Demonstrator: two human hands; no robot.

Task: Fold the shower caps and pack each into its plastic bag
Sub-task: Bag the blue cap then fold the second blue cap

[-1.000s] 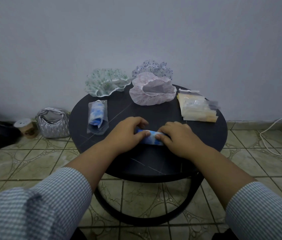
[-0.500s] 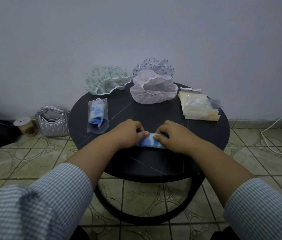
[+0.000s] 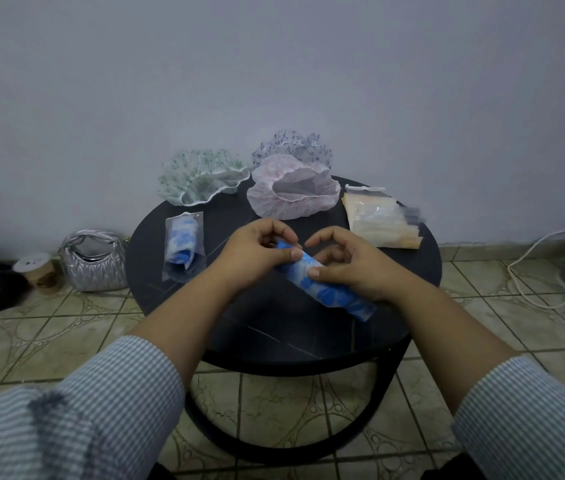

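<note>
A blue-and-white shower cap (image 3: 329, 285), rolled into a long strip, hangs just above the round black table (image 3: 274, 327). My left hand (image 3: 257, 251) pinches its far end and my right hand (image 3: 350, 265) grips its middle. The near end sticks out below my right wrist. One packed blue cap in a clear bag (image 3: 183, 247) lies at the table's left. Three loose caps sit at the back: a green-patterned cap (image 3: 198, 174), a pink cap (image 3: 291, 192) and a purple-patterned cap (image 3: 291, 143). A stack of empty plastic bags (image 3: 378, 220) lies at the back right.
A silver quilted handbag (image 3: 94, 261) and a paper cup with a lid (image 3: 36, 271) stand on the tiled floor left of the table. A white cable (image 3: 544, 271) runs across the floor at the right. A plain wall is close behind the table.
Both hands have lifted the rolled blue cap off the table. The roll has turned from lying crosswise to pointing diagonally toward the lower right, and the hands have spread apart along it.
</note>
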